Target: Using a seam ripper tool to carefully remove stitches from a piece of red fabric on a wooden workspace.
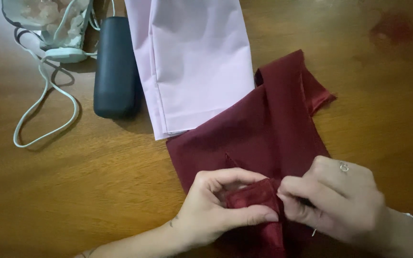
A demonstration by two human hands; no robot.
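Note:
A dark red cloth (264, 124) lies on the wooden table (96, 181), partly over the edge of a folded pale pink cloth (194, 57). My left hand (216, 205) pinches a small fold of the red cloth near the bottom of the view, thumb below and fingers above. My right hand (333, 198), with a ring and a beaded bracelet, pinches the same fold from the right. The two hands touch at the fold. A thin needle-like glint shows under my right hand, too small to tell.
A dark oblong case (115, 67) lies left of the pink cloth. A white cable (48, 95) loops across the table from a clear container (48, 19) at the top left. A reddish stain (393, 28) marks the wood at the top right.

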